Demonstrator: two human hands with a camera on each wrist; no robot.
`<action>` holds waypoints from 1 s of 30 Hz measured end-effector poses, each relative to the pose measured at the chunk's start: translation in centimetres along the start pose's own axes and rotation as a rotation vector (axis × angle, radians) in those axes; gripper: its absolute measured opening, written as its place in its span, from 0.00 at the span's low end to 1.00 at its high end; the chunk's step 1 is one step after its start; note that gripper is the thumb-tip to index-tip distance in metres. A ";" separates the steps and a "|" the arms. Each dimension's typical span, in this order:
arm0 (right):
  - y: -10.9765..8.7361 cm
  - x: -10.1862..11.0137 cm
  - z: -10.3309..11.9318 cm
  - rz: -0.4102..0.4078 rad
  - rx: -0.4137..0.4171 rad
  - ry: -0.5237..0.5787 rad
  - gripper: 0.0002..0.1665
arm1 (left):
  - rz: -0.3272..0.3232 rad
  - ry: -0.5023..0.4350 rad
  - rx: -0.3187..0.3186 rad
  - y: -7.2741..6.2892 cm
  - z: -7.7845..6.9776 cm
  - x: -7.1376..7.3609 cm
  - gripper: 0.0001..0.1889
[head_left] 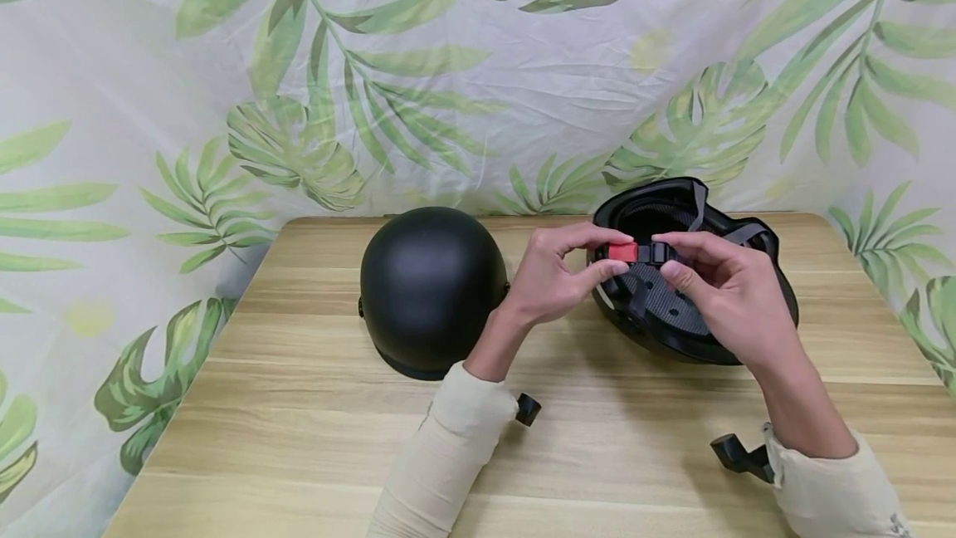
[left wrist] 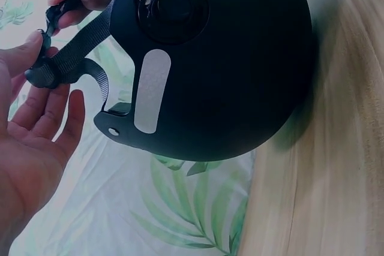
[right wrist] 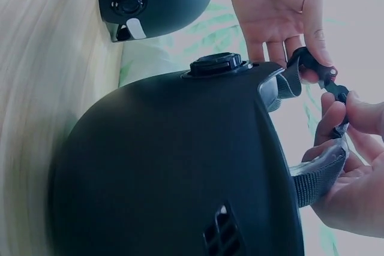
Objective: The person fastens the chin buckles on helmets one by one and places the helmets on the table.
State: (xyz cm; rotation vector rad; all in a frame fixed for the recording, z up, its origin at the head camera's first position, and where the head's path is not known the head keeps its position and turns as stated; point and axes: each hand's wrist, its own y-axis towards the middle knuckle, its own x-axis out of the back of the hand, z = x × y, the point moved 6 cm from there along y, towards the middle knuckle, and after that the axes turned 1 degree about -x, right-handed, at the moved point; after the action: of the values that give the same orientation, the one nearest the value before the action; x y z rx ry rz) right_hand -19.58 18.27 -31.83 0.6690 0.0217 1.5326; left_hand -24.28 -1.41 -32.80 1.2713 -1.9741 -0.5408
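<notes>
An upturned black helmet (head_left: 695,347) lies on the table at the right, its padded inside facing up. Over its opening, my left hand (head_left: 548,272) pinches the red end of a chin-strap buckle (head_left: 622,252) between thumb and forefinger. From the other side, my right hand (head_left: 735,297) pinches the buckle's black end (head_left: 659,253), and the two ends meet in line between the hands. Webbing straps (left wrist: 84,40) run from the buckle to the helmet's edge in the left wrist view. The right wrist view shows another strap (right wrist: 315,178) beside my right palm.
A second black helmet (head_left: 433,289) sits dome up at the left, close to my left forearm. Both stand on a wooden table (head_left: 299,438), near its back edge. Behind hangs a leaf-print cloth (head_left: 568,106). A small black mount (head_left: 528,409) sticks out from the left sleeve.
</notes>
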 end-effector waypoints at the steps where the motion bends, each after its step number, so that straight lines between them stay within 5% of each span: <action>1: 0.0 0.0 0.0 -0.002 -0.003 0.001 0.18 | -0.003 -0.012 0.006 0.0 0.0 -0.1 0.14; 9: 0.0 0.0 -0.1 -0.002 -0.024 0.015 0.18 | -0.008 -0.111 0.081 0.0 0.1 -0.1 0.16; 17: -0.1 0.0 -0.1 -0.001 -0.040 0.037 0.19 | 0.029 -0.097 0.160 0.0 0.4 0.3 0.18; 30: -0.2 -0.4 0.2 -0.018 -0.023 0.045 0.17 | -0.018 -0.077 0.053 0.1 -0.2 0.3 0.15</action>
State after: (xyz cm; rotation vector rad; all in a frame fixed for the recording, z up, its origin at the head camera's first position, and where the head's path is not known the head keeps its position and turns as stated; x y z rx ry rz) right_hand -19.39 17.86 -31.91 0.6148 0.0441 1.5280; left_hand -24.26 -1.69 -32.53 1.3193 -2.0546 -0.5571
